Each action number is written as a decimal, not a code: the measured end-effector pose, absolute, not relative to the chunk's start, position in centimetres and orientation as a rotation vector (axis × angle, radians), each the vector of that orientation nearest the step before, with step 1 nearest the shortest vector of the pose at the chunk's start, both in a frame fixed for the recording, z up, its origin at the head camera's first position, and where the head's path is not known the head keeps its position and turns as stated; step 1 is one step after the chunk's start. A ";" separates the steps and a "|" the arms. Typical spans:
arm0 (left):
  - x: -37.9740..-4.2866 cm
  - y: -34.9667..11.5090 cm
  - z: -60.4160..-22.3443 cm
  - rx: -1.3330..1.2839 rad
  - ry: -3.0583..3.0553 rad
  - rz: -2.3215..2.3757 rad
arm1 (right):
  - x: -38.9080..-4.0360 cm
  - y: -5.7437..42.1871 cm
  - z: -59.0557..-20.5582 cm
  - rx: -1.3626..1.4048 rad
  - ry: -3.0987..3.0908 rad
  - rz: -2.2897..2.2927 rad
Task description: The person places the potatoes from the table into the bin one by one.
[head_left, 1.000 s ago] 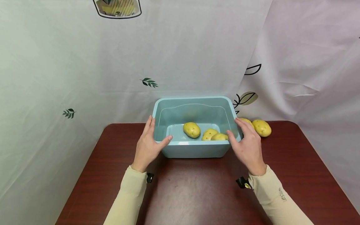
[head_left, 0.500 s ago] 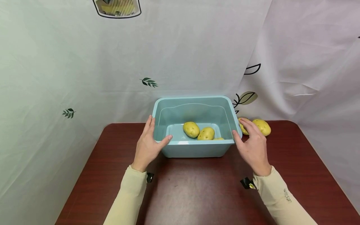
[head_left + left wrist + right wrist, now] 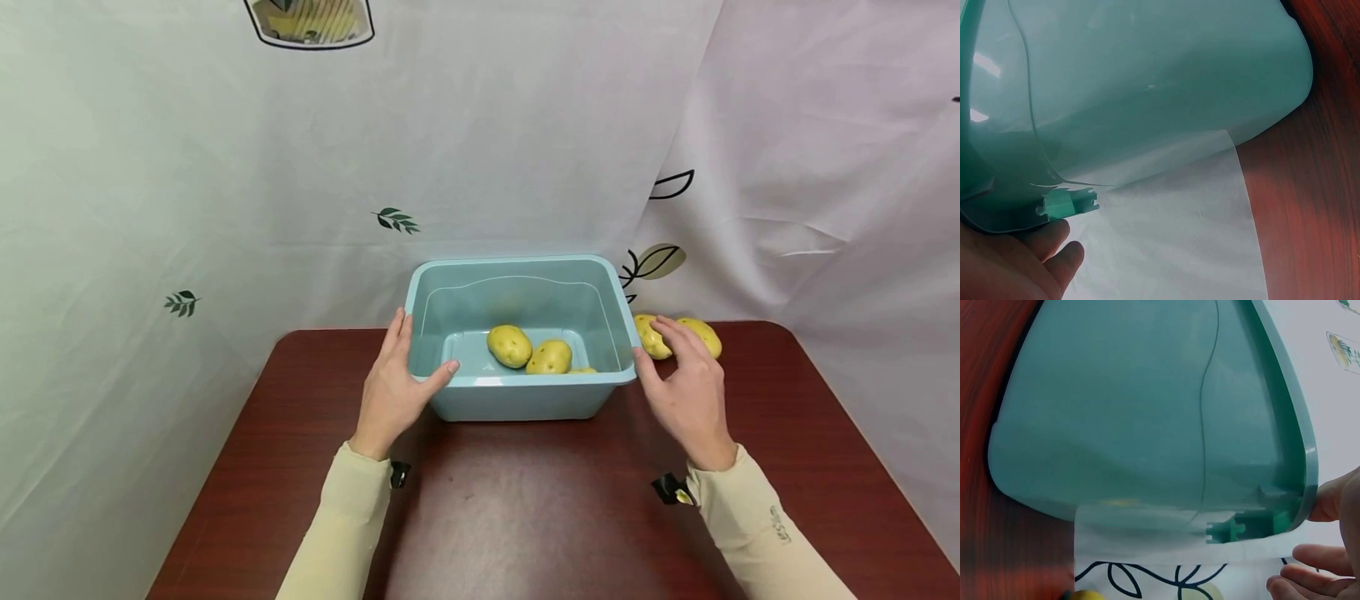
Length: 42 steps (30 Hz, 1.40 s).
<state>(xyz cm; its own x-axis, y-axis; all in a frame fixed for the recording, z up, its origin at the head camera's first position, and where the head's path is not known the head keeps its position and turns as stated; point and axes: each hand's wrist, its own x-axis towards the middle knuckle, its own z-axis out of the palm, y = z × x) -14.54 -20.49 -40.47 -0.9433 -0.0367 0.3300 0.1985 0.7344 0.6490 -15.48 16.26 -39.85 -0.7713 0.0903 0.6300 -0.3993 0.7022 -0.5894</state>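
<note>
In the head view a light blue plastic bin [image 3: 517, 402] stands upright at the table's back. Inside lie three potatoes: one potato [image 3: 510, 347], a second potato [image 3: 550, 357] and a third mostly hidden by the front rim. My left hand [image 3: 392, 396] holds the bin's left rim by the front corner, thumb over the rim and fingers along the outer side. My right hand [image 3: 688, 402] is at the right front corner, thumb beside the rim, other fingers spread away from the wall. The right wrist view shows the thumb [image 3: 1325, 503] close to the rim; contact cannot be told.
Two more potatoes lie right of the bin on the dark red table [image 3: 480, 517]: one potato [image 3: 652, 336] beside the bin wall and another potato [image 3: 703, 336] partly behind my right fingers. A white printed cloth [image 3: 510, 142] hangs right behind the table.
My right hand has moved right, off the bin's right rim. Two potatoes in the bin have shifted left and forward. My left hand and the bin stay in place.
</note>
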 end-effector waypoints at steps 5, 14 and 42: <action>-14.5 -20.5 -40.5 -0.124 -2.618 -1.033 | -15.4 16.8 -39.9 0.234 -2.230 0.977; -14.4 -20.5 -40.5 -0.128 -2.613 -1.044 | -15.6 17.5 -40.2 0.241 -2.203 0.980; -14.5 -20.5 -40.6 -0.115 -2.616 -1.026 | -18.3 18.8 -43.3 0.171 -2.244 0.915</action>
<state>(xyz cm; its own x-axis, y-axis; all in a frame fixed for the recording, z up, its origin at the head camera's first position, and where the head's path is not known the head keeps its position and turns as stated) -14.54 -20.49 -40.63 -0.9432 -0.0438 0.3295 0.1919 0.7377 0.6473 -18.34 18.81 -43.32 -0.7484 0.1320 0.6500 -0.3599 0.7424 -0.5651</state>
